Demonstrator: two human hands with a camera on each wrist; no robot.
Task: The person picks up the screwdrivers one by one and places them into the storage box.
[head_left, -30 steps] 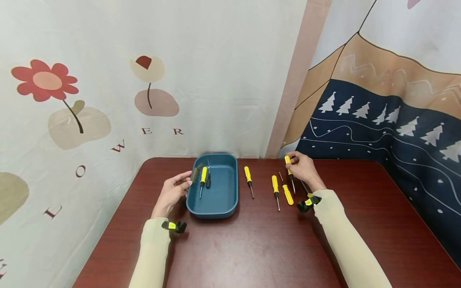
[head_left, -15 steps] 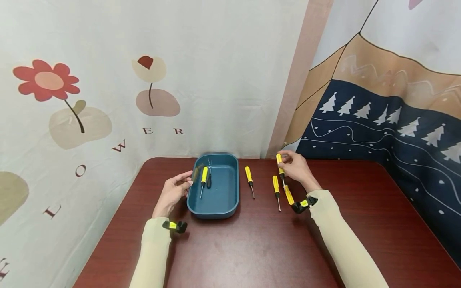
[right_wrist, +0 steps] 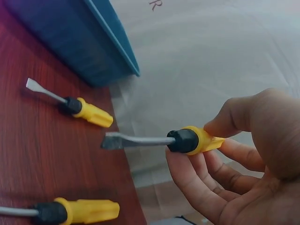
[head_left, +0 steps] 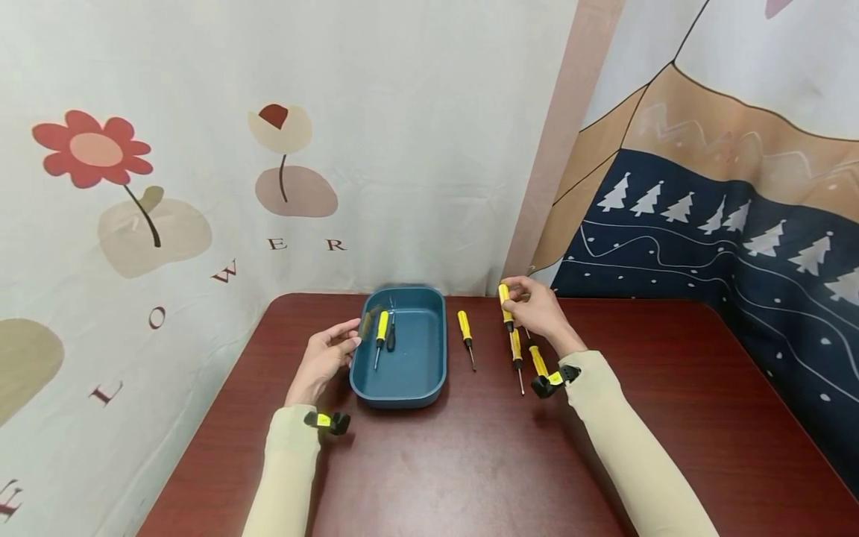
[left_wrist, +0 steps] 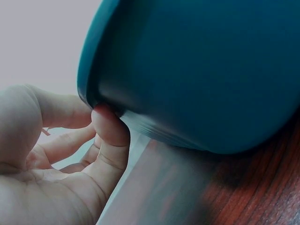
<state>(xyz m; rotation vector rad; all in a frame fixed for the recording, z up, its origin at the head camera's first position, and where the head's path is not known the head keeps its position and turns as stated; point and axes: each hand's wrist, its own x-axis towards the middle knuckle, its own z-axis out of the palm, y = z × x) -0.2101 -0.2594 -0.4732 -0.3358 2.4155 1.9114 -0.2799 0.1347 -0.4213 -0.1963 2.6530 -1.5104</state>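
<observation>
My right hand [head_left: 537, 307] pinches the yellow handle of a flat-head screwdriver [right_wrist: 185, 141], raised over the far side of the table with its shaft angled down. In the head view it overlaps another yellow screwdriver [head_left: 517, 362] on the table. A third yellow screwdriver [head_left: 539, 361] lies just right of that one, partly behind the hand. At the left wall of a blue tray [head_left: 398, 403], my left hand [head_left: 321, 364] holds the rim between thumb and fingers. Inside the tray are a yellow screwdriver [head_left: 382, 328] and a smaller dark-handled tool [head_left: 391, 340].
Between the tray and my right hand lies one more yellow screwdriver [head_left: 466, 332]. The reddish-brown table [head_left: 429, 470] ends at the back against a printed curtain [head_left: 416, 186]. Wrist cameras sit on both cuffs.
My right hand has carried the screwdriver leftward, away from where it stood over the right-hand tools. The left hand and the tray have stayed in place.
</observation>
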